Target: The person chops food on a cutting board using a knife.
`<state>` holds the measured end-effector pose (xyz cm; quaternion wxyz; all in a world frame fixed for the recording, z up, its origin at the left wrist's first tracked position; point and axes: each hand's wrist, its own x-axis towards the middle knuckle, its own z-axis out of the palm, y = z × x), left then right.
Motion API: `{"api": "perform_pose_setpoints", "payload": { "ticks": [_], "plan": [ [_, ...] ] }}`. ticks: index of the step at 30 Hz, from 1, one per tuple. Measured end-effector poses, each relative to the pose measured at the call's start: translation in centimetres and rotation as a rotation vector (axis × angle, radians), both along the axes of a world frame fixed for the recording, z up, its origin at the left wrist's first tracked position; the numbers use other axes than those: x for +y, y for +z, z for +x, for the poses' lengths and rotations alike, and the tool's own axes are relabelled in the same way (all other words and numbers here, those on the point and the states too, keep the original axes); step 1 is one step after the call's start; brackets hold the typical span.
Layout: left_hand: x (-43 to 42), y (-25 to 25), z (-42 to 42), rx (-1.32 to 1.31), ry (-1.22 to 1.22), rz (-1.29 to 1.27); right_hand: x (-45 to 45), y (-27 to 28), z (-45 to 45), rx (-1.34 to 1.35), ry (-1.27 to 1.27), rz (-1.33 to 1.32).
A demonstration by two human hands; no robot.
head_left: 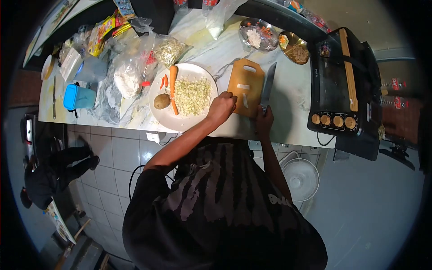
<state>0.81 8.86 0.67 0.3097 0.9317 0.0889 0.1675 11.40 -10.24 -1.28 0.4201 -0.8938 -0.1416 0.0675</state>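
My left hand (222,108) is closed at the left edge of a wooden cutting board (254,85), beside the plate; what its fingers hold, if anything, is too small to make out. Two pale pieces (245,100) lie on the board. In my right hand (264,120) is the handle of a large knife (269,85), its blade pointing away from me along the board's right side. A white plate (186,68) on the left bears chopped pale vegetable (192,96), a potato (161,101), carrots (173,78) and small red chilies (166,81).
A black toaster oven (333,85) stands at the right. Behind the board are a plate (258,33) and a bowl (294,47) with chopped food. Plastic bags (130,81) and a blue-lidded container (80,96) sit at the left. Another person (54,173) is at the far left.
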Motion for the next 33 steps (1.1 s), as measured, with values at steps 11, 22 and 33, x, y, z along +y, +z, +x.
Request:
{"api": "perform_pose_setpoints", "payload": {
  "ticks": [11,22,33],
  "plan": [
    [4.1,7.8,-5.3,0.000,0.338,-0.475,4.3,7.0,-4.3,0.452,0.263,0.304],
    [6.1,8.6,-10.4,0.028,0.642,-0.327,6.6,6.3,-4.6,0.698,0.337,0.623],
    [2.1,6.1,-1.7,0.043,0.036,-0.370,-0.3,5.8,-2.0,0.454,-0.063,0.626]
  ]
}}
